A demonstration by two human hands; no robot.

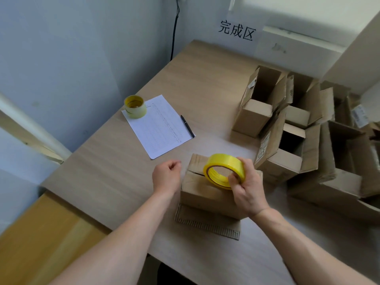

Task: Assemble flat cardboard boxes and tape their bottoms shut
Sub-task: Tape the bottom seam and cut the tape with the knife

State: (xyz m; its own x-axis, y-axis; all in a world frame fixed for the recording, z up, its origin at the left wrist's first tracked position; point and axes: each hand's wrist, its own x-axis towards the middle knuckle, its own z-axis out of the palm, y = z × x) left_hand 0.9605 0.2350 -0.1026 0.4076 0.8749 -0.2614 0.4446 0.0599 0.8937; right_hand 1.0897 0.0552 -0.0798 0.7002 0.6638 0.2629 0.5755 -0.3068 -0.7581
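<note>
Forearms enter from the bottom edge over a light wood-grain tabletop (115, 161). Nearest lies a flat strip of corrugated cardboard (207, 222), partly under a small brown cardboard box (205, 192) that stands with its folded flaps facing up. The right hand (247, 189) grips a roll of yellow packing tape (224, 171), fingers curled through the core and around the outer rim, the roll held on edge just above the box's flaps. The left hand (167, 174) hovers just left of the box, fingers loosely curled with the fingertips drawn together; whether they pinch a tape end cannot be told. Farther right sits a cluster of assembled open-topped brown cardboard boxes (298, 128). Farther left lies a sheet of lined white paper (160, 128), a black pen (187, 126) along its right edge and a second, paler yellow tape roll (135, 106) on its far corner. A white wall sign with black characters (236, 31) hangs beyond the table.
</note>
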